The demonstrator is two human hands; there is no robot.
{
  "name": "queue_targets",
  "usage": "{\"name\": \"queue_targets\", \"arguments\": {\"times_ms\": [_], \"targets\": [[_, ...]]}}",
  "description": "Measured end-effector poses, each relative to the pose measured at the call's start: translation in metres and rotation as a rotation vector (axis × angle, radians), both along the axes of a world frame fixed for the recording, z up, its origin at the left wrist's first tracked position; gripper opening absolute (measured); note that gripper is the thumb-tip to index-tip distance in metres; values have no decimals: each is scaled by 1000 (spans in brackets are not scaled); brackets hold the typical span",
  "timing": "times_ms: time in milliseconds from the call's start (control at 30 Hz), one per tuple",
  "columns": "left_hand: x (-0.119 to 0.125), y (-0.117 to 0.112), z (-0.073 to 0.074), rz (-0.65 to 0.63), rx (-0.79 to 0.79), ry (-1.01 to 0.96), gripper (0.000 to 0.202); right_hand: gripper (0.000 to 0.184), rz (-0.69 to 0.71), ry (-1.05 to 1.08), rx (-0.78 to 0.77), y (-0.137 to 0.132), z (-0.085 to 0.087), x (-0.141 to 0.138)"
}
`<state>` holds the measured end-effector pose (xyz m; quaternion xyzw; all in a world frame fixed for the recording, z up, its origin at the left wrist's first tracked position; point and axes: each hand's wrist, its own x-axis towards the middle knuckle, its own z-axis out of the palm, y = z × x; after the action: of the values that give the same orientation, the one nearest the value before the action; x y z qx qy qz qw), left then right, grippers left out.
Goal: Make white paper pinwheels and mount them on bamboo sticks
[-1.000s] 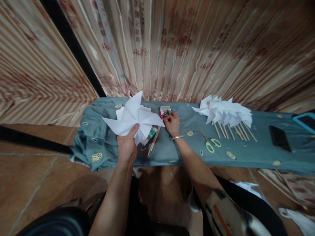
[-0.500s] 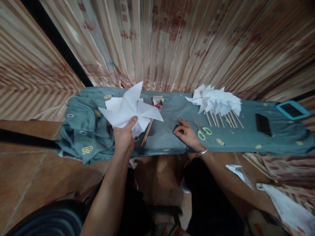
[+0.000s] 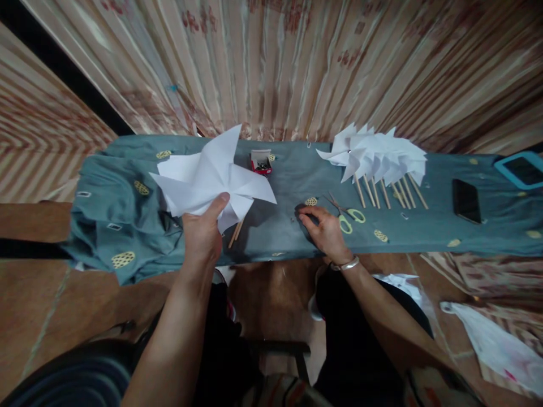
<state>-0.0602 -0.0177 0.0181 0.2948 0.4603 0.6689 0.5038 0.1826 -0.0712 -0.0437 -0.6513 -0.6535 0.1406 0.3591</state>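
Note:
A white folded-paper pinwheel (image 3: pixel 220 181) is held in my left hand (image 3: pixel 204 229), its thumb pressed on the paper near the middle. Under it, at the left, more white paper (image 3: pixel 176 168) shows. My right hand (image 3: pixel 324 226) is low over the cloth with thumb and fingertips pinched together; what they hold, if anything, is too small to make out. Tiny dark bits (image 3: pixel 292 219) lie just left of those fingertips. Scissors (image 3: pixel 348 217) with light green handles rest close to my right hand. Wooden sticks (image 3: pixel 236 233) poke out below the pinwheel.
A small open red-and-white box (image 3: pixel 261 163) with small metal pieces stands at the table's back. Several finished pinwheels on sticks (image 3: pixel 377 157) overlap at the right. Beyond them lie a black phone (image 3: pixel 465 200) and a blue-framed tablet (image 3: pixel 521 169). Grey-green cloth (image 3: pixel 280 243) covers the narrow table.
My right hand's fingers have closed into a pinch at the cloth. The pinwheel stays in my left hand. The whole view has shifted a little.

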Motion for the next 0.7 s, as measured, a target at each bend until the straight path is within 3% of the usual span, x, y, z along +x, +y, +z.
{"name": "queue_targets", "arguments": {"times_ms": [233,533,700], "targets": [[15,-2,-3,-41,-13,29,41,28,144,-382,8,-9,13,-23],[28,-5,-6,-68,-40,-19,46,27,140,-260,33,-17,6,-15],[32,-4,-6,-63,-37,-26,41,30,156,-375,18,-21,9,-13]]}}
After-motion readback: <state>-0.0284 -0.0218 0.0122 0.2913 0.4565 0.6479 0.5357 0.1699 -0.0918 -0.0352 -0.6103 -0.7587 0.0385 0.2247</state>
